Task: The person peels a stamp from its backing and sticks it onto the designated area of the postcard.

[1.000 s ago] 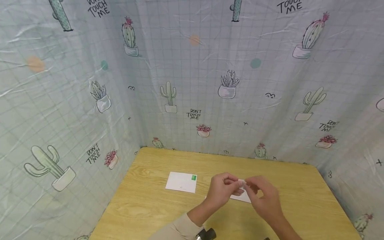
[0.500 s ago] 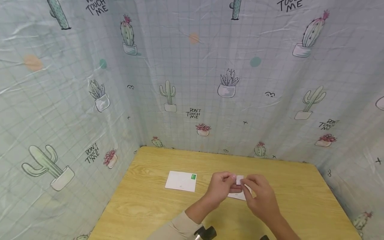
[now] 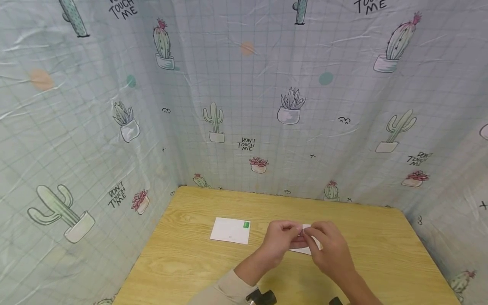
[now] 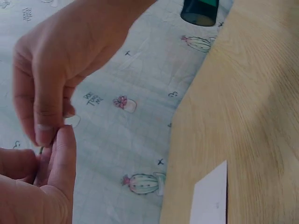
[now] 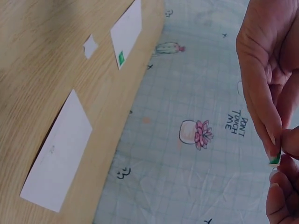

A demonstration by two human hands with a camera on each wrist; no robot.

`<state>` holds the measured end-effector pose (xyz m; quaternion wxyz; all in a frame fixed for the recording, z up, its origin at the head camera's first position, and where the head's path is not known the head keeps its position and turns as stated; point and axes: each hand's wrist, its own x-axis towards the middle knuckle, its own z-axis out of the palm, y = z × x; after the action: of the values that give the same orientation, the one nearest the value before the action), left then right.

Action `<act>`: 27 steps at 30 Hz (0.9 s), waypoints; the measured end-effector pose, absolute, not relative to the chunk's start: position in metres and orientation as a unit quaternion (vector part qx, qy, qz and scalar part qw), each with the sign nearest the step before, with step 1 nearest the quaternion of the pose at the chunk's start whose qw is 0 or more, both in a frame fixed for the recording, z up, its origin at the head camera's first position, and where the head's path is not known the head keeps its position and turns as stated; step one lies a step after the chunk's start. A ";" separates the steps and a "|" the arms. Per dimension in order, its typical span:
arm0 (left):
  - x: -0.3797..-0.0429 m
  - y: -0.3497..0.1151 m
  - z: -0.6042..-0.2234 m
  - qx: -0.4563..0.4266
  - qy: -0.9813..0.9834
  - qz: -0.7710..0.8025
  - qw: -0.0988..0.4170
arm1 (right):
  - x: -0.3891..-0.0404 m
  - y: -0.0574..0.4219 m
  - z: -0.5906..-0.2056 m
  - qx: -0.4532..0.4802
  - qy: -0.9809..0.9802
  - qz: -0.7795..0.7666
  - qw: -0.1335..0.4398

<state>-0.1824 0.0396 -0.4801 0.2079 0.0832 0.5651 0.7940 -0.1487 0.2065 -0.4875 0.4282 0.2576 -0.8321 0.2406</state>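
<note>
Both hands meet at the fingertips above the right part of the table. My left hand (image 3: 277,243) and my right hand (image 3: 331,245) pinch a small stamp (image 5: 275,159) between them, green on one face with a pale edge. Fingers hide most of it in every view. Below and behind the hands lies a plain white envelope (image 3: 305,250), partly covered by them in the head view. Farther left, a second white envelope (image 3: 230,231) lies flat, bearing a green stamp (image 3: 246,225) in its upper right corner.
A small scrap of white paper (image 5: 90,45) lies on the wooden table (image 3: 183,262) between the two envelopes. Cactus-printed curtain (image 3: 244,106) hangs along the table's back and sides. A dark cylindrical device (image 3: 263,296) sits at the left wrist.
Half a second ago the stamp showed as a white square between the hands; now it is turned nearly edge-on and mostly covered by fingers. The envelopes have stayed in place.
</note>
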 end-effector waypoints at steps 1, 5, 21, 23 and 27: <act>-0.182 0.039 -0.480 0.083 0.560 0.797 0.211 | -0.149 0.207 -0.487 0.257 -0.832 0.246 0.426; -0.184 0.036 -0.478 0.090 0.550 0.801 0.219 | -0.148 0.210 -0.486 0.258 -0.831 0.265 0.416; -0.183 0.028 -0.468 0.128 0.567 0.785 0.212 | -0.146 0.212 -0.485 0.278 -0.814 0.313 0.404; -0.184 0.026 -0.468 0.141 0.574 0.779 0.209 | -0.147 0.210 -0.485 0.284 -0.805 0.308 0.420; -0.183 0.024 -0.468 0.152 0.588 0.768 0.201 | -0.146 0.207 -0.485 0.291 -0.802 0.294 0.431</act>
<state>-0.1832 0.0241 -0.4677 0.2009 0.1521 0.5884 0.7683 -0.1455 0.2073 -0.4850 0.4305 0.2914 -0.8020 0.2943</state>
